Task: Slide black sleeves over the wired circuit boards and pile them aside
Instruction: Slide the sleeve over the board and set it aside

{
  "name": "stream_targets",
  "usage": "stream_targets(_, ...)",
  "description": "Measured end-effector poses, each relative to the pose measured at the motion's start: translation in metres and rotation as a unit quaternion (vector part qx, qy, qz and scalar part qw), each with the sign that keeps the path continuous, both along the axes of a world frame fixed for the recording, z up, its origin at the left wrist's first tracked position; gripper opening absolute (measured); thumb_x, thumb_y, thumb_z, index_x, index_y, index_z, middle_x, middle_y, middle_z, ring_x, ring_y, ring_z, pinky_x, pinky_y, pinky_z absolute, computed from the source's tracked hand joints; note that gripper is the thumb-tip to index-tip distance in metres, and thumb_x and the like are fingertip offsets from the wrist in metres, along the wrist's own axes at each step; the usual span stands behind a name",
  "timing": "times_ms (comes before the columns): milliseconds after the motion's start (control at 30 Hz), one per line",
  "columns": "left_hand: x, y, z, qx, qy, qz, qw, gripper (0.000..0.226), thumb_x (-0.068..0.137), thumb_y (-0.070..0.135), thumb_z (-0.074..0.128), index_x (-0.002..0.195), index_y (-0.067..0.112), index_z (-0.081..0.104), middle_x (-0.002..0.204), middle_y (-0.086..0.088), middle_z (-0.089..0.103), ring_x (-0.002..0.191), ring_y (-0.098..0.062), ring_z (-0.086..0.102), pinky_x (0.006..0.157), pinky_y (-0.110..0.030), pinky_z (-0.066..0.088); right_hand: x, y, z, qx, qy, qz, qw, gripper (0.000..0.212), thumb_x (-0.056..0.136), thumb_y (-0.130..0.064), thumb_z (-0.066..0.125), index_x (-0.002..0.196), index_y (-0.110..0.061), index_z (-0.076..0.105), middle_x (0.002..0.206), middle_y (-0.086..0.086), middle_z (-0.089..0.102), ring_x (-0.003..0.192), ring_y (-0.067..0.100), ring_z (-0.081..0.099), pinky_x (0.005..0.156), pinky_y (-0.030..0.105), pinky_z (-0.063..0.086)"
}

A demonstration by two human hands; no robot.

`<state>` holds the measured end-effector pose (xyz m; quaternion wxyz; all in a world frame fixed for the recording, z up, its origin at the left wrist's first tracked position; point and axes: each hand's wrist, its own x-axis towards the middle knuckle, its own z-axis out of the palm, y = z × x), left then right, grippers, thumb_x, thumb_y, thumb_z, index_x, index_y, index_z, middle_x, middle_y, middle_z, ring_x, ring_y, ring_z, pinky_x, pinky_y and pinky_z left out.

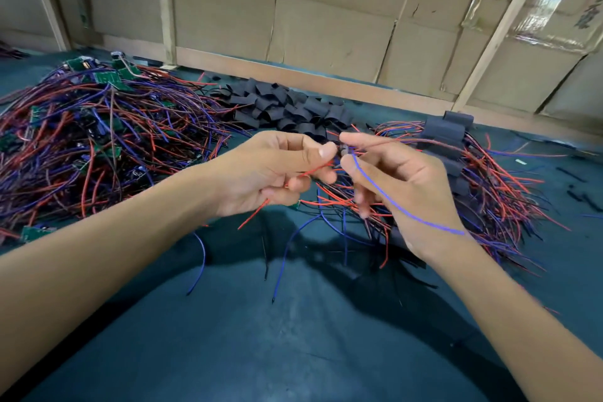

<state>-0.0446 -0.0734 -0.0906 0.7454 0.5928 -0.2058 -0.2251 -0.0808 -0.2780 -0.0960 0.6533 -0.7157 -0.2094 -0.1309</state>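
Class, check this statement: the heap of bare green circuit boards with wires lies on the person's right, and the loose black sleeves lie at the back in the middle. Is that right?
Not quite. The head view shows the bare circuit boards heaped on the person's left; the sleeved ones lie on the right. The black sleeves are indeed at the back, in the middle.

My left grip [277, 170]: bare forearm extended, fingers curled, thumb pinching. My right grip [391, 179]: raised alongside, fingertips nearly meeting the left's.
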Motion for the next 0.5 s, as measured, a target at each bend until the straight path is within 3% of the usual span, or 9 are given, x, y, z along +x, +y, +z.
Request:
stream_targets(133,0.018,0.009,0.007,0.093,-0.027,0.054,0.994,0.038,0.089,0.048,0.065,0.088,0.01,0.069,0.077,-0.012,0.071,0.046,-0.011,0.05,0.037,-0.016,0.032,0.002,-0.002,0.003,0.1,0.066,0.043,0.992,0.017,0.086,-0.01,0.073,0.103,-0.01,0.074,0.077,0.014,0.069,0.057,0.027,0.064,0.047,0.031,0.05)
stream_targets(200,0.041,0.017,0.013,0.228,-0.139,0.132,0.955,0.037,0.096,0.047,0.061,0.087,0.012,0.069,0.077,-0.009,0.075,0.056,-0.014,0.063,0.047,-0.023,0.045,0.003,-0.004,0.007,0.144,0.083,0.043,0.985,0.018,0.085,-0.009,0.07,0.103,-0.007,0.068,0.079,0.017,0.07,0.059,0.029,0.066,0.048,0.033,0.052)
stream_targets(267,0.073,0.029,0.016,0.379,-0.3,0.234,0.843,0.028,0.098,0.04,0.061,0.088,0.016,0.071,0.081,-0.002,0.076,0.073,-0.015,0.069,0.064,-0.027,0.05,0.002,-0.005,0.011,0.166,0.083,0.039,0.982,0.018,0.086,-0.008,0.068,0.103,-0.005,0.065,0.078,0.017,0.07,0.06,0.03,0.067,0.049,0.033,0.052)
stream_targets(333,0.106,0.045,0.017,0.515,-0.419,0.243,0.707,0.02,0.097,0.03,0.059,0.1,0.014,0.071,0.097,-0.006,0.074,0.093,-0.025,0.067,0.081,-0.032,0.05,0.001,-0.007,0.015,0.178,0.08,0.024,0.98,0.017,0.086,-0.008,0.067,0.102,-0.004,0.065,0.076,0.016,0.07,0.058,0.029,0.066,0.049,0.031,0.051)
stream_targets(433,0.141,0.067,0.021,0.708,-0.453,0.114,0.53,0.027,0.099,0.026,0.053,0.114,0.008,0.066,0.115,-0.019,0.066,0.108,-0.037,0.062,0.092,-0.043,0.051,0.001,-0.009,0.018,0.183,0.077,-0.005,0.98,0.015,0.082,-0.011,0.065,0.097,-0.007,0.066,0.074,0.014,0.071,0.054,0.027,0.064,0.047,0.029,0.049)
stream_targets(467,0.146,0.072,0.021,0.746,-0.447,0.08,0.488,0.03,0.099,0.029,0.053,0.118,0.008,0.064,0.118,-0.019,0.065,0.11,-0.037,0.061,0.092,-0.043,0.051,0.001,-0.009,0.019,0.187,0.076,-0.011,0.979,0.013,0.082,-0.012,0.065,0.095,-0.009,0.067,0.074,0.014,0.071,0.054,0.026,0.064,0.047,0.028,0.048)
stream_targets(500,0.151,0.074,0.02,0.765,-0.438,0.058,0.468,0.033,0.1,0.032,0.055,0.12,0.008,0.063,0.119,-0.018,0.065,0.111,-0.038,0.061,0.092,-0.043,0.051,0.001,-0.01,0.02,0.192,0.075,-0.016,0.978,0.011,0.082,-0.013,0.066,0.093,-0.011,0.068,0.074,0.014,0.071,0.053,0.026,0.064,0.046,0.027,0.047)
